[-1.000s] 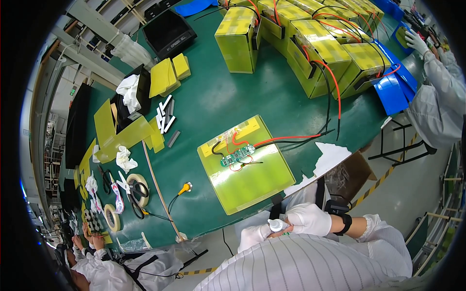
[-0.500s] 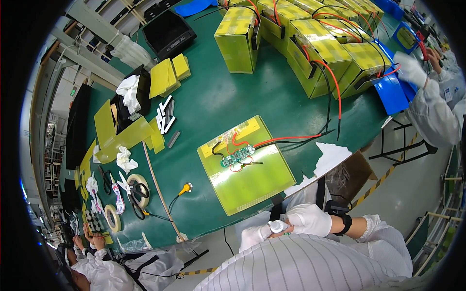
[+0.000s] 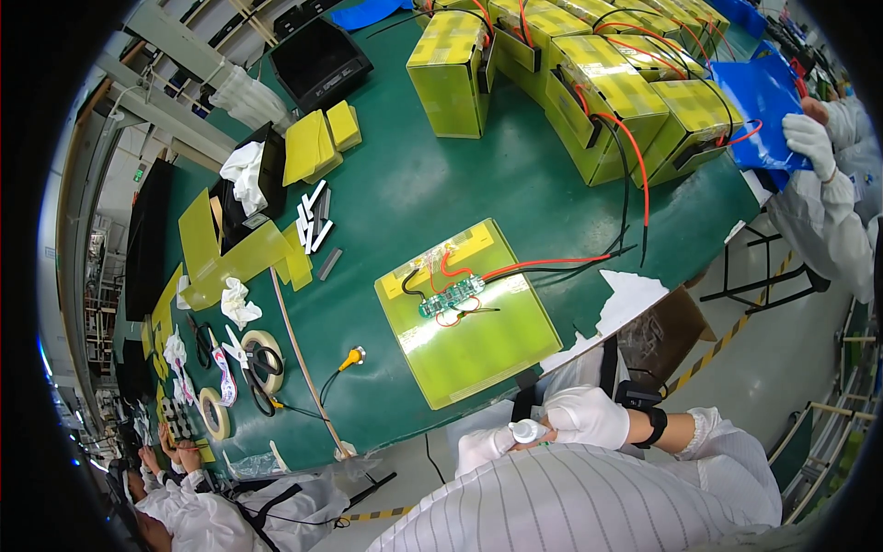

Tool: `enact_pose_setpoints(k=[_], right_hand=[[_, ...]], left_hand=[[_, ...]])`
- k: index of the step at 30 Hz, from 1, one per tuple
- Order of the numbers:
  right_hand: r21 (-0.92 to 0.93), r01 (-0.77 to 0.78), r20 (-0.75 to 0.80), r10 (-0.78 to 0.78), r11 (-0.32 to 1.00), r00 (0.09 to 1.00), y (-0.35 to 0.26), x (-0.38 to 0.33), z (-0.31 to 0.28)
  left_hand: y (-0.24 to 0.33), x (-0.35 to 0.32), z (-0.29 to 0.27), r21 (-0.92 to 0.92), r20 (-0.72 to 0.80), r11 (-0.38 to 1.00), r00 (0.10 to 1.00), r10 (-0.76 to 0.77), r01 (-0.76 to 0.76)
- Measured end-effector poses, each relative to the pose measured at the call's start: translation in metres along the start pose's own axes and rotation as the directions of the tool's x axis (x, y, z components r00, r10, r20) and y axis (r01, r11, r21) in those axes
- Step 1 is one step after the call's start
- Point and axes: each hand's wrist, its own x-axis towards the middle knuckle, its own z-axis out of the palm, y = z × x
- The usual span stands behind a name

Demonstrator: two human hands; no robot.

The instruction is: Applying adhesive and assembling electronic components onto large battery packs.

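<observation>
Close to my body, below the table's front edge, my gloved left hand (image 3: 483,448) and gloved right hand (image 3: 587,419) meet around a small white bottle (image 3: 528,431). Both are closed on it; my sleeve and the gloves partly hide the fingers. On the table ahead lies a flat yellow-green battery pack (image 3: 478,354). A green circuit board (image 3: 451,296) rests on the pack, with short red and black leads. Longer red and black cables (image 3: 561,263) run from it to the right. Neither hand touches the pack.
Wrapped yellow battery packs (image 3: 602,101) crowd the far right. Scissors (image 3: 250,366), tape rolls (image 3: 214,414), a yellow-tipped cable (image 3: 350,358) and yellow sheets (image 3: 311,147) lie left. At right, a co-worker's gloved hand (image 3: 809,144) holds a blue sheet (image 3: 754,101). An open carton (image 3: 667,331) stands below the edge.
The co-worker at right has lifted and spread the blue sheet, which lay lower beside the packs. My hands and the bottle have stayed in place.
</observation>
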Motion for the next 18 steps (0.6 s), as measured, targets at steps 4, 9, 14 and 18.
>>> enact_pose_setpoints(k=[4,9,14,18], right_hand=[[-0.019,-0.002,0.037,0.003,1.0,0.999,0.004,0.007,-0.002],[-0.092,0.009,0.109,0.001,0.996,0.994,0.001,0.008,-0.013],[-0.079,0.048,0.127,-0.037,0.996,0.991,0.005,0.01,-0.007],[-0.131,0.031,0.149,-0.012,0.991,0.989,0.01,0.01,-0.003]], left_hand=[[-0.004,0.0,-0.003,0.029,-0.015,1.0,1.0,0.01,-0.009],[0.011,0.003,-0.008,0.06,0.038,0.992,0.993,0.11,-0.112],[-0.017,-0.006,0.002,0.006,0.084,1.0,0.996,-0.027,0.026],[-0.022,-0.008,0.004,-0.223,0.091,0.953,0.977,-0.191,0.207]])
